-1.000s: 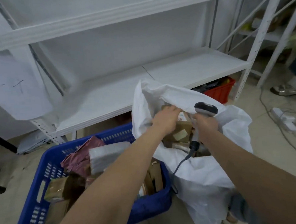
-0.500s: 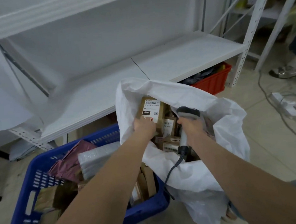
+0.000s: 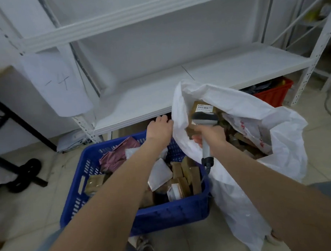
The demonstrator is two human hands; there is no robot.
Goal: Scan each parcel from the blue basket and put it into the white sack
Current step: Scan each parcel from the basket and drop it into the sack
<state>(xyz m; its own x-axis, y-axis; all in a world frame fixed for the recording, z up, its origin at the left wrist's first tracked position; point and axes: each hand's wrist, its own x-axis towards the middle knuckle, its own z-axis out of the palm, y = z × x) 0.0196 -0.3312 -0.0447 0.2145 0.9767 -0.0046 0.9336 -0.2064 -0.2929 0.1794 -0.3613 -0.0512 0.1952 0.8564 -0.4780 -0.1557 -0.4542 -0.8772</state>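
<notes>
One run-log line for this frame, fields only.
left hand: empty, over blue basket's far rim | right hand: gripping scanner at white sack mouth | parcels: in basket and sack

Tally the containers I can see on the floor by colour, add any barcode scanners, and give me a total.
Blue basket: 1
White sack: 1
Red crate: 1
Grey scanner: 1
Total: 4
</notes>
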